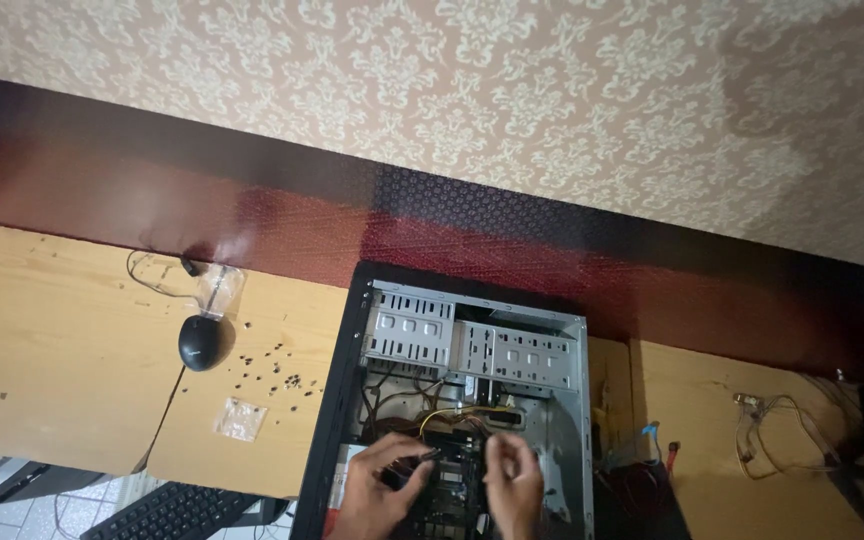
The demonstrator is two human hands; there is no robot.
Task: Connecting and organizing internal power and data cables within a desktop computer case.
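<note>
An opened grey computer case [552, 335] lies on its side on a wooden table [52, 350], its drive bays at the top and cables and a circuit board lower down. My left hand [377, 490] and my right hand [514, 480] both reach into the lower part of the case, over the board. The left fingers pinch a small dark part or cable end [430, 456]. The right hand's fingers are curled close to a bundle of yellow and black wires [462, 415]; whether they hold anything is hidden.
A black mouse [203, 342] with its cord, several scattered small screws [277, 372], a small clear bag [240, 418] and a clear plastic item [220, 288] lie left of the case. A black keyboard [172, 512] sits below the table's edge. Loose cables [772, 425] lie at right.
</note>
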